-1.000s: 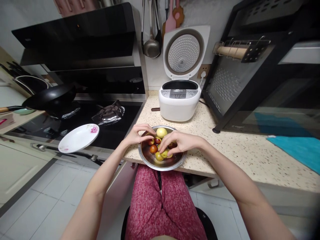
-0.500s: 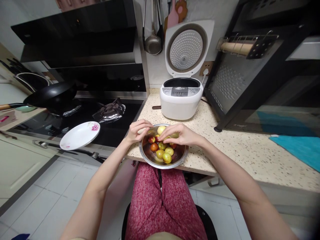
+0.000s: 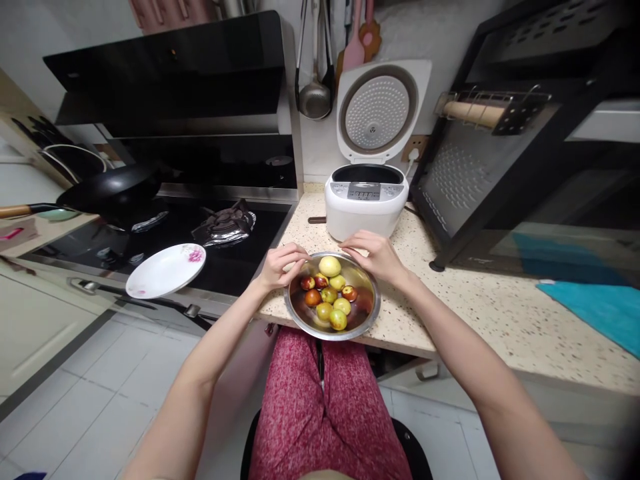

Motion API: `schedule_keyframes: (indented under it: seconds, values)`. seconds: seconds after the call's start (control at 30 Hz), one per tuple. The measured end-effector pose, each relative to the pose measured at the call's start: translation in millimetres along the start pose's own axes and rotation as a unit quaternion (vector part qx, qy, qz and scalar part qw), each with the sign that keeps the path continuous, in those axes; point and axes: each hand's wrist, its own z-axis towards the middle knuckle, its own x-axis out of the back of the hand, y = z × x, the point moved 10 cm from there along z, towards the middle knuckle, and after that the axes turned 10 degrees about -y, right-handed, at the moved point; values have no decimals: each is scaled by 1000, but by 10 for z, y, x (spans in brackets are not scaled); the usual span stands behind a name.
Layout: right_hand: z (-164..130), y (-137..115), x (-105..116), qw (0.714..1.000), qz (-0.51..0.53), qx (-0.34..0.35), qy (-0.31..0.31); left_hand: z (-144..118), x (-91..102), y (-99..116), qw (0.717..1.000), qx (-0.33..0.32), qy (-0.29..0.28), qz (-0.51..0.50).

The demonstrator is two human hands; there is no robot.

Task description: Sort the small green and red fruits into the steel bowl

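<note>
Looking down from the head camera, a metal bowl point(image 3: 367, 319) sits at the near edge of the speckled counter point(image 3: 475, 313), just above the person's lap. It holds a small heap of fruit point(image 3: 329, 297), yellow-green and red, with one larger pale piece at the far side. The left hand point(image 3: 281, 265) rests at the bowl's left rim, its grip drawn together with fingertips curled inward; whether they pinch anything I cannot tell. The right hand point(image 3: 377, 255) lies over the far rim, its grip loose and apart, holding nothing.

The bowl looks thin, stiff and light, with a smooth, probably slippery wall; its rolled rim on opposite sides seems the safest hold. The fruit appears firm, round and likely to roll, so each piece wants a gentle pinch.

Farther back stands an open rice cooker point(image 3: 364, 203); a white plate point(image 3: 166, 270) lies on the stove point(image 3: 165, 230) to the left.
</note>
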Motion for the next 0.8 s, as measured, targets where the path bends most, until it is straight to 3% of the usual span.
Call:
schedule_keyframes:
  seconds: [0.3, 0.47, 0.6, 0.7, 0.8]
  values:
    - [-16, 165, -236, 990, -105, -14, -93, -14, 1, -61, 1000, 17, -3, 13]
    - [-62, 136, -216, 993, -75, -39, -82, -32, 11, -138, 999, 29, 2, 14]
    - [-276, 211, -34, 989, 28, -147, -9, -19, -22, -204, 998, 58, -15, -9]
    - [-598, 309, 38, 958, 114, -261, 28, -4, -102, -256, 994, 90, -58, -33]
    - [-922, 283, -62, 922, 180, -344, 2, 3, -155, -272, 989, 102, -86, -66]
